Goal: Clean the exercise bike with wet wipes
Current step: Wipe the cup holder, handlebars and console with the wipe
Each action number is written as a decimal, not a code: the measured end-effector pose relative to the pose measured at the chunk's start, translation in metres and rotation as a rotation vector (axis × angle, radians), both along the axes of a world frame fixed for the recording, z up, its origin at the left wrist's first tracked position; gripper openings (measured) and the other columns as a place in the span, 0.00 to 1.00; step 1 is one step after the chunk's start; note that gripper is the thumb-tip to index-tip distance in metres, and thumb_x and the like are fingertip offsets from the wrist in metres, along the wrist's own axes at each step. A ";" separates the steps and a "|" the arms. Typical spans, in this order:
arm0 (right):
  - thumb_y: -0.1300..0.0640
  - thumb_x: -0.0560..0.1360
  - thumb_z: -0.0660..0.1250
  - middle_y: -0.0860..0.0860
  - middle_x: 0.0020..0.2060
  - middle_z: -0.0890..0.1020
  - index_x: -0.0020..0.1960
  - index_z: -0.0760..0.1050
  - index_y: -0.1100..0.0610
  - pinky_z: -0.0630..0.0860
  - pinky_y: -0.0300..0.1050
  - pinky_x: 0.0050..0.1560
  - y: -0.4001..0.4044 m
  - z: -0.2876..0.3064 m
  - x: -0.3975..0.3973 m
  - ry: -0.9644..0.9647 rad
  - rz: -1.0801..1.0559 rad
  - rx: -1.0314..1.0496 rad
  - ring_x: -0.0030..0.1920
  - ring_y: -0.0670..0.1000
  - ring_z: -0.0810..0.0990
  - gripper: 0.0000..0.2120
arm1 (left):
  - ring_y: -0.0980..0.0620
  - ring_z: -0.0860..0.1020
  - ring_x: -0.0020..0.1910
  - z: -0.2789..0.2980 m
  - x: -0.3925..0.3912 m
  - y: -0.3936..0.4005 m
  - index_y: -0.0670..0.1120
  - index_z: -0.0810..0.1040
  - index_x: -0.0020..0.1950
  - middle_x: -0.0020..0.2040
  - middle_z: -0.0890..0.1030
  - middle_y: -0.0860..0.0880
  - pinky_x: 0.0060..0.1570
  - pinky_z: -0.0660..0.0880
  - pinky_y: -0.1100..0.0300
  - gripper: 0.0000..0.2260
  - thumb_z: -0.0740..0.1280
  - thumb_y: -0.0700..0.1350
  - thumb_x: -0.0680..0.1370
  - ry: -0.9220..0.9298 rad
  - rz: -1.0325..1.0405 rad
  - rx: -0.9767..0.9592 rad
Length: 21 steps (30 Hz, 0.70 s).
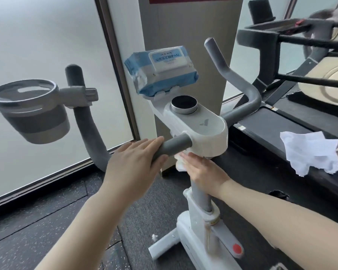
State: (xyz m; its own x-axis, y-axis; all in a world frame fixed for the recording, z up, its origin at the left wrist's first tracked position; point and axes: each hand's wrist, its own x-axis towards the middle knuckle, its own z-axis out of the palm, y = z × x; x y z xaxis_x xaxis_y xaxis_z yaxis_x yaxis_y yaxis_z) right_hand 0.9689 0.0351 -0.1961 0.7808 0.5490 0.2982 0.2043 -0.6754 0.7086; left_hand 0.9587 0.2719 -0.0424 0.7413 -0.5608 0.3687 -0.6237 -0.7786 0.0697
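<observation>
a: where are the hands on the exercise bike [199, 129] right now?

b: the left hand [133, 162] lies over the grey handlebar [176, 146] just left of the white console housing — fingers fairly straight across the top of the bar, thumb under it, so it looks like a loose hold more than a tight grip.

a: and the right one?

b: the right hand [201, 170] is below the housing, by the top of the grey post [200, 193]. its straight fingers press a bunched white wet wipe [180, 163] up against the underside of the bar and housing.

a: where's the pack?

b: the blue and white wipes pack [162, 70] sits on the holder at the front of the console, above the round black dial [184, 103], with its label upside down from here.

a: anything else around?

b: a grey cup holder [28, 110] is clamped to the left arm of the handlebar. on the right, a second crumpled white wipe [310, 152] lies on the edge of a black treadmill [265, 123] — well apart from the hands. the floor [47, 221] is dark speckled matting, and a small white scrap [154, 237] lies on it near the bike's white foot.
</observation>
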 end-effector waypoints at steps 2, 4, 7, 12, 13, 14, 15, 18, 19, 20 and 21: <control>0.53 0.77 0.60 0.58 0.70 0.69 0.68 0.71 0.62 0.33 0.61 0.72 0.006 -0.005 -0.013 0.126 -0.159 -0.220 0.74 0.57 0.61 0.23 | 0.57 0.76 0.61 0.002 0.001 0.009 0.56 0.69 0.70 0.62 0.78 0.60 0.57 0.69 0.59 0.22 0.53 0.60 0.79 -0.004 -0.029 0.003; 0.53 0.81 0.51 0.61 0.75 0.57 0.74 0.59 0.66 0.27 0.61 0.65 0.012 -0.013 -0.028 0.269 -0.202 -0.444 0.76 0.60 0.50 0.25 | 0.57 0.77 0.60 0.002 0.003 0.014 0.55 0.70 0.70 0.62 0.78 0.59 0.56 0.70 0.60 0.21 0.54 0.58 0.79 0.002 -0.060 0.010; 0.58 0.79 0.44 0.60 0.76 0.50 0.76 0.49 0.65 0.30 0.61 0.70 0.006 -0.001 -0.030 0.179 -0.195 -0.462 0.77 0.59 0.45 0.26 | 0.57 0.80 0.55 0.000 0.006 0.018 0.53 0.71 0.69 0.60 0.80 0.59 0.51 0.73 0.62 0.20 0.56 0.56 0.79 -0.033 -0.100 0.041; 0.59 0.78 0.44 0.58 0.77 0.53 0.76 0.50 0.63 0.33 0.59 0.72 0.010 0.016 -0.023 0.033 -0.273 -0.294 0.77 0.58 0.48 0.27 | 0.56 0.78 0.56 0.002 0.008 0.018 0.55 0.62 0.74 0.63 0.76 0.60 0.42 0.67 0.62 0.20 0.52 0.55 0.82 0.001 -0.154 0.054; 0.58 0.78 0.42 0.58 0.77 0.50 0.77 0.48 0.63 0.29 0.60 0.71 0.014 0.009 -0.028 0.122 -0.267 -0.407 0.77 0.59 0.45 0.27 | 0.56 0.77 0.58 0.002 0.010 0.019 0.56 0.56 0.76 0.66 0.72 0.61 0.42 0.66 0.62 0.21 0.50 0.56 0.83 0.015 -0.176 0.070; 0.57 0.79 0.42 0.58 0.77 0.48 0.77 0.47 0.63 0.24 0.62 0.68 0.017 0.003 -0.036 0.225 -0.293 -0.461 0.77 0.58 0.44 0.27 | 0.56 0.75 0.59 0.003 0.013 0.022 0.58 0.52 0.77 0.69 0.69 0.62 0.43 0.68 0.62 0.22 0.49 0.57 0.82 0.052 -0.208 0.087; 0.57 0.80 0.42 0.57 0.77 0.48 0.77 0.48 0.62 0.21 0.62 0.65 0.015 -0.005 -0.043 0.290 -0.308 -0.461 0.77 0.57 0.45 0.26 | 0.56 0.75 0.59 0.008 0.017 0.024 0.59 0.48 0.77 0.70 0.66 0.64 0.46 0.72 0.60 0.23 0.49 0.58 0.82 0.108 -0.241 0.110; 0.57 0.77 0.47 0.53 0.75 0.59 0.75 0.57 0.57 0.32 0.60 0.71 0.003 0.004 -0.037 0.134 -0.257 -0.395 0.76 0.53 0.56 0.26 | 0.57 0.75 0.57 0.027 0.036 0.033 0.66 0.45 0.75 0.67 0.69 0.66 0.51 0.75 0.56 0.26 0.52 0.64 0.79 0.295 -0.339 0.159; 0.58 0.76 0.51 0.52 0.74 0.63 0.74 0.59 0.57 0.43 0.57 0.74 0.003 0.011 -0.030 0.081 -0.279 -0.352 0.75 0.52 0.59 0.26 | 0.56 0.75 0.55 0.031 0.039 0.035 0.68 0.45 0.74 0.64 0.72 0.64 0.51 0.75 0.56 0.27 0.52 0.66 0.78 0.334 -0.354 0.181; 0.58 0.74 0.57 0.52 0.73 0.65 0.73 0.62 0.58 0.55 0.54 0.73 0.007 0.020 -0.024 0.049 -0.309 -0.262 0.74 0.51 0.62 0.27 | 0.55 0.76 0.52 0.033 0.041 0.036 0.70 0.46 0.73 0.61 0.75 0.63 0.50 0.75 0.55 0.26 0.52 0.67 0.77 0.347 -0.357 0.198; 0.58 0.73 0.61 0.53 0.73 0.66 0.73 0.63 0.59 0.63 0.52 0.70 0.013 0.022 -0.021 0.054 -0.364 -0.169 0.73 0.52 0.64 0.28 | 0.54 0.76 0.50 0.033 0.041 0.036 0.70 0.47 0.72 0.58 0.76 0.61 0.49 0.75 0.55 0.25 0.52 0.67 0.77 0.328 -0.353 0.203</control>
